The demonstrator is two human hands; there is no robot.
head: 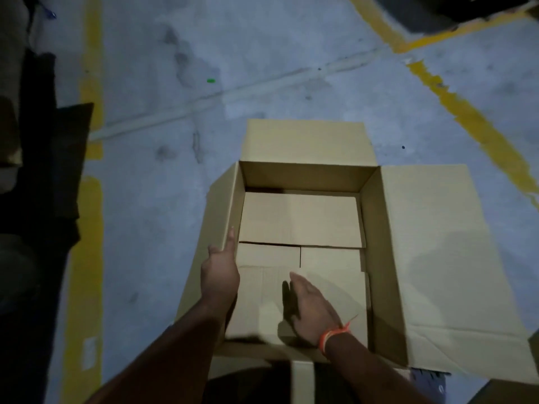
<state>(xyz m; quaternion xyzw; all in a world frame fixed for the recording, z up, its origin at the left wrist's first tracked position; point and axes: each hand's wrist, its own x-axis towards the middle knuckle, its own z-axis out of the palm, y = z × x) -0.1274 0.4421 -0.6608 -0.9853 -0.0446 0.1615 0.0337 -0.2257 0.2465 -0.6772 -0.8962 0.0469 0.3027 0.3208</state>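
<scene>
On grey floor (175, 199), flat right fingers (296, 282) touch carton flap (335, 290)

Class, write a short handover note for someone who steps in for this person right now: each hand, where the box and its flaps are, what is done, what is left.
Left hand: open, fingers straight along the top edge of the left wall of the cardboard box.
Right hand: open, flat over the near bottom flap inside the box.
Done: the box stands opened up on the floor, top flaps spread outward, and the far bottom flap is folded in.
Left: probably to press the near flap flat. Nothing is packed inside yet.
</scene>
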